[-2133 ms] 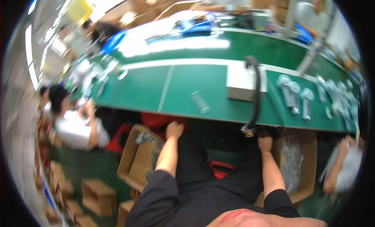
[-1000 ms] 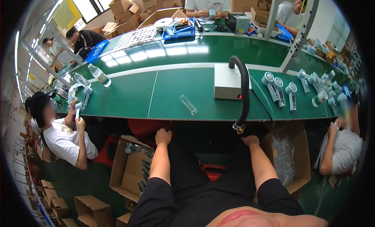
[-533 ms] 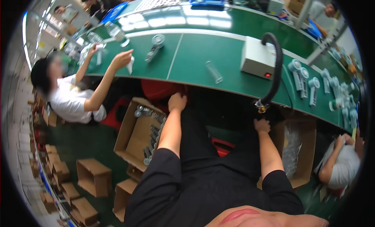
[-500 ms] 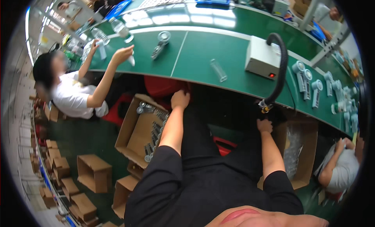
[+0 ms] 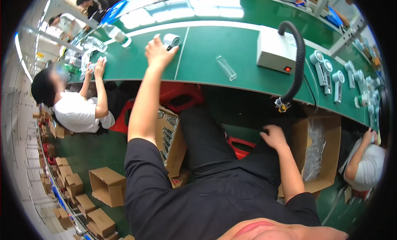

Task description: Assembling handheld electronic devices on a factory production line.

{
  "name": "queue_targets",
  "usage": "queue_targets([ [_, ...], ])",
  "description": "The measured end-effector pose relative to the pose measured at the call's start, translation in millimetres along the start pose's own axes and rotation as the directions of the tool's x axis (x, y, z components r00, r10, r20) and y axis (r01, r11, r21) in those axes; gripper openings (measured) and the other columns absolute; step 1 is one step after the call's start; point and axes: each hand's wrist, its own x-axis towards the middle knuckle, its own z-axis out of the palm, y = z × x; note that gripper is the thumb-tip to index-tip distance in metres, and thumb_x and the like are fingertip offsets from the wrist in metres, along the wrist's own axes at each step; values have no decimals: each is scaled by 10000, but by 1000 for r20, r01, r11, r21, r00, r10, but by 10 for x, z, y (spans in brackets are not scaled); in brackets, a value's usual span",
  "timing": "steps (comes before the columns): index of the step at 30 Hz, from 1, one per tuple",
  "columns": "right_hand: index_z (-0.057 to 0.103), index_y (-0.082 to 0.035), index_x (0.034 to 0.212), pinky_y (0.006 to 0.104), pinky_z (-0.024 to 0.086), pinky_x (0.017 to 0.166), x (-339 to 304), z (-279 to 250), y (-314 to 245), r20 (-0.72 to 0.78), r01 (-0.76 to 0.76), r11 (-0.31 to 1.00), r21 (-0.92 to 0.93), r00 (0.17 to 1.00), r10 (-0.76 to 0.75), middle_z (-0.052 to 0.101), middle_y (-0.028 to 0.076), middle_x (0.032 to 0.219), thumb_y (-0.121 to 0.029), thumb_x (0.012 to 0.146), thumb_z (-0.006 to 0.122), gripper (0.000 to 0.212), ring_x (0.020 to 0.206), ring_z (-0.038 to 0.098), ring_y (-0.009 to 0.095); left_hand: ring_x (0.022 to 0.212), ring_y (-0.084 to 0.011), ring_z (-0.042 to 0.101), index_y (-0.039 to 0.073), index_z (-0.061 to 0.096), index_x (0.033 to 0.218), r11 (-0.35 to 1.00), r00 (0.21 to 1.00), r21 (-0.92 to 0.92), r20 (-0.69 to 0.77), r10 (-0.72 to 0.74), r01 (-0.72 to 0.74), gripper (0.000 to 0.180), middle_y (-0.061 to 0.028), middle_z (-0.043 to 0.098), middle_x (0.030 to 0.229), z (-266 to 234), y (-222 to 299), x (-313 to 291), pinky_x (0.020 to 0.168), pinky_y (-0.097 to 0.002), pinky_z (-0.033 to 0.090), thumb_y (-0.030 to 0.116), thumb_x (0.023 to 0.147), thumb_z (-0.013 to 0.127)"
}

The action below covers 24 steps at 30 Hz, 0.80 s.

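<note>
My left hand (image 5: 160, 53) is stretched over the green table with its fingers spread. It is at a pale blue and grey handheld device with a round head (image 5: 171, 40), which looks like a small fan; the hand hides most of its handle. I see no grip round it. My right hand (image 5: 274, 136) rests low by my right thigh, holding nothing, thumb and fingers apart. A clear plastic tube (image 5: 226, 68) lies on the table between my hands' sides.
A white box with a red switch (image 5: 276, 50) carries a black flexible hose (image 5: 300, 54). More round-headed devices (image 5: 338, 86) lie at the right. Cardboard boxes flank my legs, one with similar devices (image 5: 168, 134), one with clear plastic (image 5: 315, 151). A co-worker (image 5: 78, 103) sits at the left.
My left hand has risen from beside my left leg to the device on the table and opened. My right hand has shifted slightly, fingers loosening. The co-worker's hands have come together.
</note>
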Motion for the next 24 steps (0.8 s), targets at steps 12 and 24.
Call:
queue_targets([
  [12,512,-91,1453,478,475,965,1240,-991,-2303,-656,313,932,-184,667,-353,614,160,1193,-351,896,782,671,1134,583,363,823,-217,691,55,445,1419,277,851,-835,516,99,474,700,-84,641,1066,-323,-133,-603,692,-325,581,36,818,803],
  [24,388,-70,1598,335,544,964,-517,-196,-1007,-725,673,564,479,665,-178,621,99,1208,-26,953,698,716,1032,663,194,761,-169,656,117,248,1542,22,484,-580,700,526,815,820,-105,621,1078,196,1852,-3016,624,-321,555,38,908,762],
])
